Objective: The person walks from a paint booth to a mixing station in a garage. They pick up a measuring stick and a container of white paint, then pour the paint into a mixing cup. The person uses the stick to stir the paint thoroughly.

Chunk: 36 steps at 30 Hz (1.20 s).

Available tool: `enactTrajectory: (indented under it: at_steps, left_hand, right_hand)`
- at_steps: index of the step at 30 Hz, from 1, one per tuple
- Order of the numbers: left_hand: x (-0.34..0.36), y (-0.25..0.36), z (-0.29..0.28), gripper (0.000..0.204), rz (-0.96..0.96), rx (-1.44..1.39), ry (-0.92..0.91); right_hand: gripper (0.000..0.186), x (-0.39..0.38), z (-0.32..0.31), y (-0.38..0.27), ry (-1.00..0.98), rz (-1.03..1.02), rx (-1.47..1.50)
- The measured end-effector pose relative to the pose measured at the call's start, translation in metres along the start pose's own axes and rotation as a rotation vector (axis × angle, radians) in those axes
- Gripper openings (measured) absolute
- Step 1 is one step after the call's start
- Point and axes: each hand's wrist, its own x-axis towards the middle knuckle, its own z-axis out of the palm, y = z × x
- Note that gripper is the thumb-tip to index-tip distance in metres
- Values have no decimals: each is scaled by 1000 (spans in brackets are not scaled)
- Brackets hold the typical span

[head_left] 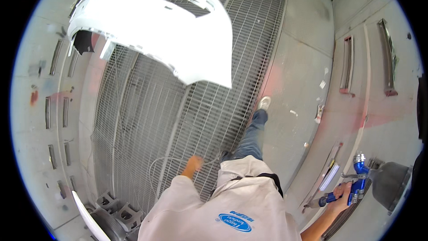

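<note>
My right hand (342, 194), out at the lower right, is wrapped round the handle of a blue spray gun (358, 186). A dark, see-through paint cup (388, 180) is fixed to the gun, and its silver nozzle end points away from me. My left hand (193, 164) hangs low over the floor grating, its fingers closed where a thin pale hose (157, 164) loops past. The fingers are slightly blurred. Ahead stands a large white car bumper (178, 31), apart from both hands.
Metal grating (147, 107) covers the floor, bordered on the right by a flat grey strip (296, 62). Slotted booth walls (347, 62) with red overspray rise on both sides. At the lower left are grey, block-shaped parts (127, 214) and a white curved panel (87, 216).
</note>
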Motion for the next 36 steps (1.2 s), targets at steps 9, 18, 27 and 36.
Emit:
enactTrajectory:
  at_steps: [9,18,27,36]
  left_hand:
    - [-13,263,48,28,765,545,154]
    - [-47,648,16,34,616,-163,-109]
    - [-60,942,49,28,824,-167,13]
    - [-185,1272,142,40,1351,47,38]
  right_hand:
    - [18,214,98,-19,10,-3,-5]
    - [12,412,142,28,64,86,3]
    - [18,702,226,56,-15,60,-113]
    - [31,980,421,-32,-424,15,299]
